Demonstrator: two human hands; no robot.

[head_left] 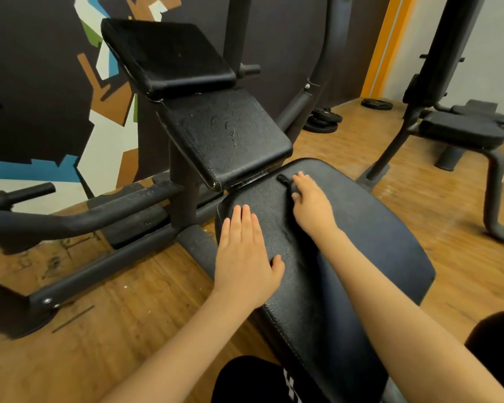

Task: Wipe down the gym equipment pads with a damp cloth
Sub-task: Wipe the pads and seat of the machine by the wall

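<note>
A large black seat pad (pixel 367 228) of a gym machine lies in front of me. My left hand (pixel 245 257) rests flat on its left side, fingers straight. Near the pad's far edge, my right hand (pixel 312 202) curls its fingers over a small dark cloth (pixel 282 180); only a corner of it shows past the fingertips. Beyond the seat, a tilted black pad (pixel 224 135) carries wet streaks and droplets. A third black pad (pixel 166 53) sits higher, behind it.
The machine's dark steel frame (pixel 114 257) runs along the wooden floor at left. Another bench (pixel 463 129) stands at the right, and weight plates (pixel 322 122) lie on the floor by the wall. My dark-clothed knees fill the bottom edge.
</note>
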